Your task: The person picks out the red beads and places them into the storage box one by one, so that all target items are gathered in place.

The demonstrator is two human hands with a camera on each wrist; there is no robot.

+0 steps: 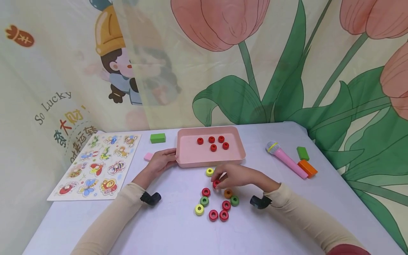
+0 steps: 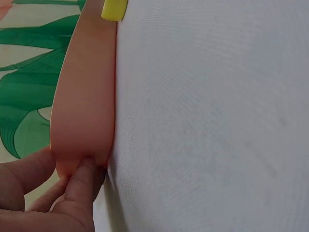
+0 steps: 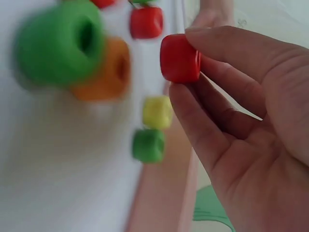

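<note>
right hand [image 1: 234, 176]: its fingers [image 3: 198, 123] are pinching one red bead [image 3: 179, 59], keeping it just in front of the tray
left hand [image 1: 160, 161]: its fingers [image 2: 79, 181] are touching the tray's left end from outside, lying loosely extended rather than clenching
tray [image 1: 210, 164]: one is standing toward the back of the bench [image 1: 172, 226], carrying five scattered red beads [image 1: 213, 147]
loose red beads [image 1: 213, 215]: four are lying on the bench
yellow beads [image 1: 199, 209]: two are lying there, one just before the tray
green beads [image 1: 234, 200]: three are showing across the views; the right hand is hiding one from the head view
orange bead [image 1: 228, 193]: one is sitting near a green one
green blocks [image 1: 158, 138]: two are lying well apart, left and right of the tray
pink block [image 1: 148, 157]: one is peeking out partly behind the left hand
microphone [image 1: 287, 159]: one pink toy is lying at the right, beside one orange block [image 1: 307, 169]
picture board [image 1: 97, 166]: one is lying at the left, showing twelve bug pictures
shapes: the beads are looking glossy and rounded, with holes through them; the tray is showing smooth pink walls and rounded corners
cloth: finely woven white fabric is covering the bench; a tulip-print curtain [image 1: 229, 85] is hanging behind
</note>
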